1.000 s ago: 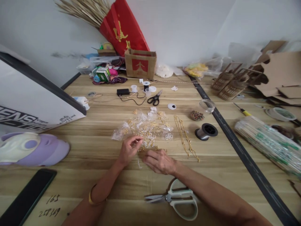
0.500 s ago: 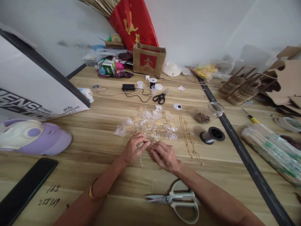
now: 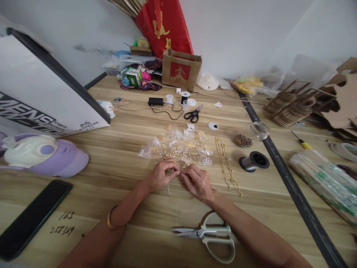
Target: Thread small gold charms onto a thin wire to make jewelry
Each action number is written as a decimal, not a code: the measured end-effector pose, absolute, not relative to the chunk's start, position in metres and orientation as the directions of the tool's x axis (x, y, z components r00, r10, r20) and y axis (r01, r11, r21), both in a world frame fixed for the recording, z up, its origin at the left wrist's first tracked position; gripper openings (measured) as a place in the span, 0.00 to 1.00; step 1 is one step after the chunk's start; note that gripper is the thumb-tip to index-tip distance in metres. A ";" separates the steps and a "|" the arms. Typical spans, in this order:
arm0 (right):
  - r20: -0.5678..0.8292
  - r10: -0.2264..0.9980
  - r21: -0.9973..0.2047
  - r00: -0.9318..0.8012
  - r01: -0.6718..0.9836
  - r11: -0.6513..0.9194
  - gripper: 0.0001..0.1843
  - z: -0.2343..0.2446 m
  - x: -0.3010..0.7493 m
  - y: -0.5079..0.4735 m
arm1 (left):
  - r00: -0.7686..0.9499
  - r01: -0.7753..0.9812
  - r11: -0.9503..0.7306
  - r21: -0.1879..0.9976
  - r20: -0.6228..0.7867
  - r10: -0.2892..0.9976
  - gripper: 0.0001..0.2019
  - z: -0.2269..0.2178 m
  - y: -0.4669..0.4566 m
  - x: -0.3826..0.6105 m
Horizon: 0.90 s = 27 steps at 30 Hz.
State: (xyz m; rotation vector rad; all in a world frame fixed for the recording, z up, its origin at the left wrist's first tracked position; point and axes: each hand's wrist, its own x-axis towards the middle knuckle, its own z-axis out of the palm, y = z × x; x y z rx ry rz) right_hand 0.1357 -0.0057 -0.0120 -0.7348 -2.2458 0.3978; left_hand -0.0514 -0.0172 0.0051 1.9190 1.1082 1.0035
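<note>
My left hand and my right hand meet at the near edge of a pile of small gold and silver jewelry findings. Both have their fingers pinched, the fingertips almost touching. What the pinches hold is too small to make out. A short silver chain trails on the table below the left fingers. Clear little bags of findings lie around the pile. To the right of my hands a gold chain is laid out. White-handled scissors rest by my right forearm, blades pointing left.
A wire spool and a jar of beads stand at the right. Black scissors lie behind the pile. At the left are a phone, a purple-and-white bottle and a large white box. A paper bag stands behind.
The view has shifted slightly, so most things sit a little further right. My fingertips have come closer together, the right hand's rising a little toward the left's.
</note>
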 end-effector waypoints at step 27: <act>0.524 0.645 -0.507 -0.556 0.405 0.761 0.06 -0.015 0.137 -0.002 | 0.487 0.647 -0.572 0.503 0.304 0.819 0.05 0.006 -0.012 -0.066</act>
